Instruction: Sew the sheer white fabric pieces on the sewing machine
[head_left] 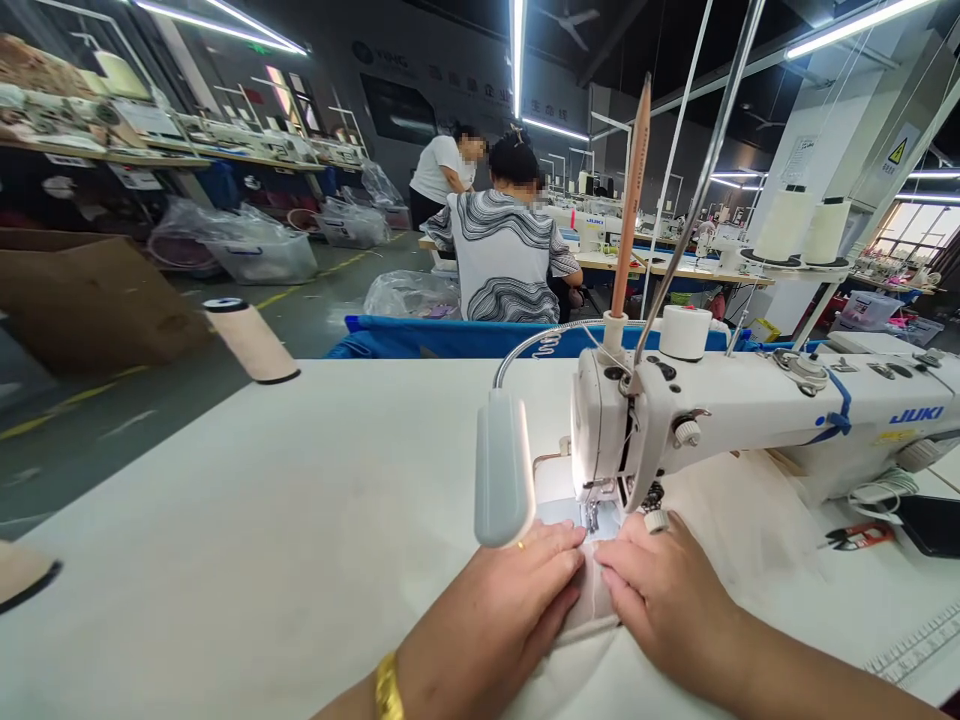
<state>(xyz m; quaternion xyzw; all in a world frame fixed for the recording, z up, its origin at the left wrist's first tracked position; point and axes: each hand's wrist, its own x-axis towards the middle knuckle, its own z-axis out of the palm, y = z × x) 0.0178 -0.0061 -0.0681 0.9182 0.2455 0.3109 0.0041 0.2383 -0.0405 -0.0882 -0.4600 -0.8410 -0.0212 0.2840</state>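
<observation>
My left hand (501, 610) and my right hand (660, 600) lie side by side on a strip of white fabric (592, 600), fingers pressed flat on it just in front of the needle. The fabric runs under the presser foot (592, 515) of a white sewing machine (750, 420). A gold ring and a gold bracelet show on my left hand and wrist. More white cloth (742, 530) spreads to the right under the machine's arm.
A gooseneck lamp (502, 470) hangs just left of the needle. A thread cone (251, 340) lies at the table's far left edge. Red snips (859, 537) rest at right. Two people work at tables behind a blue bin (465, 338).
</observation>
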